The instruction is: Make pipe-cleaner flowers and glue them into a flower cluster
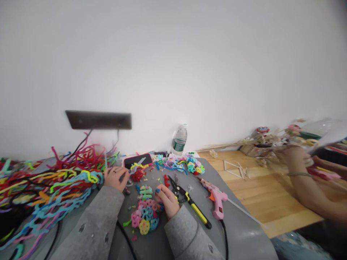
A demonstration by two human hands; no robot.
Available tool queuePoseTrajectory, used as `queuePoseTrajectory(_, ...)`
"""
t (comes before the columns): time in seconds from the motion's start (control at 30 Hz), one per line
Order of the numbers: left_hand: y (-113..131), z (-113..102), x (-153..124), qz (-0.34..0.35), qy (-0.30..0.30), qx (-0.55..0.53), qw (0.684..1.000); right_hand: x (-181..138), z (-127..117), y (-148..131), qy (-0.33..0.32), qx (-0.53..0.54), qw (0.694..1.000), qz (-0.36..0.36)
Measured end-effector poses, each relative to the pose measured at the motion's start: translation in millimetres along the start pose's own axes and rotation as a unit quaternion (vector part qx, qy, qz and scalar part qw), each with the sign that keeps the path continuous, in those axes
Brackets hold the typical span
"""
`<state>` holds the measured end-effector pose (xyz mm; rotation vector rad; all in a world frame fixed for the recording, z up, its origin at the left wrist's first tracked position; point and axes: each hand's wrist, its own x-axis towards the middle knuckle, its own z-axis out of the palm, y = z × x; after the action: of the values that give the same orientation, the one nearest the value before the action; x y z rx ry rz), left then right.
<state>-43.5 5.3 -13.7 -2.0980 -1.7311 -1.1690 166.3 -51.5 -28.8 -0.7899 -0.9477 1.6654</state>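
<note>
My left hand (pixel 116 178) is closed, its fingers curled at the right end of a pile of wavy pipe cleaners (pixel 70 191). Something dark shows by its thumb, too unclear to name. A thin translucent stick (pixel 106 159) rises just behind its knuckles; whether the hand touches it I cannot tell. My right hand (pixel 167 201) is pinched closed beside a cluster of looped pipe-cleaner flowers (pixel 146 215) in pink, blue and yellow. What its fingertips hold is hidden. Right of that hand lie yellow-and-black pliers (pixel 193 206) and a pink hot glue gun (pixel 215 195) with a glue stick in its back.
Behind my hands lie a phone (pixel 137 160), more pipe-cleaner flowers (pixel 180 162) and a water bottle (pixel 180 139) by the wall. A black cord (pixel 126 238) crosses the grey table (pixel 244 234). At right, another person's arm (pixel 303 180) is over a wooden surface (pixel 244 184).
</note>
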Motion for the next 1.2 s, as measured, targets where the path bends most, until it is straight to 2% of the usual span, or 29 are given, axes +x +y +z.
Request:
queuePoseTrajectory(0.17, 8.6, -1.3, 1.0, 0.059, -0.037, -0.02, 0.997, 3.8, -2.7, 5.7, 0.01, -0.007, 1.0, -0.017)
queuePoseTrajectory(0.3, 8.3, 3.0, -0.9, 0.147, -0.125, -0.054, 0.98, 4.2, -7.5, 11.0, 0.024, -0.031, 0.999, -0.036)
queuePoseTrajectory(0.4, 10.6, 3.0, -7.0, 0.163, -0.176, -0.081, 0.967, 2.5, -8.8, 9.0, 0.002, -0.046, 0.998, -0.041)
queuePoseTrajectory(0.5, 12.6, -1.5, -14.9, 0.127, -0.178, -0.112, 0.969, 1.8, -8.5, 5.4, -0.007, -0.053, 0.998, -0.04)
queuePoseTrajectory(0.63, 11.4, -8.7, -21.9, 0.036, -0.181, -0.119, 0.976, 1.3, -7.1, 3.2, -0.006, -0.059, 0.997, -0.041)
queuePoseTrajectory(0.73, 11.0, -12.1, -23.3, -0.024, -0.195, -0.153, 0.969, -0.2, -5.1, 1.7, 0.0, -0.064, 0.997, -0.035)
queuePoseTrajectory(0.83, 12.8, -13.7, -22.9, -0.049, -0.206, -0.187, 0.959, -1.6, -3.6, -0.1, 0.002, -0.059, 0.998, -0.034)
queuePoseTrajectory(0.93, 13.1, -12.1, -22.9, -0.019, -0.215, -0.204, 0.955, -2.0, -4.4, -1.1, 0.001, -0.057, 0.998, -0.037)
queuePoseTrajectory(1.1, 5.6, -1.9, -23.9, 0.069, -0.169, -0.204, 0.962, -2.0, -5.8, -1.4, -0.007, -0.055, 0.998, -0.027)
queuePoseTrajectory(1.2, 0.7, 2.0, -21.8, 0.117, -0.167, -0.212, 0.956, -2.6, -3.0, -3.5, -0.001, -0.073, 0.997, -0.038)
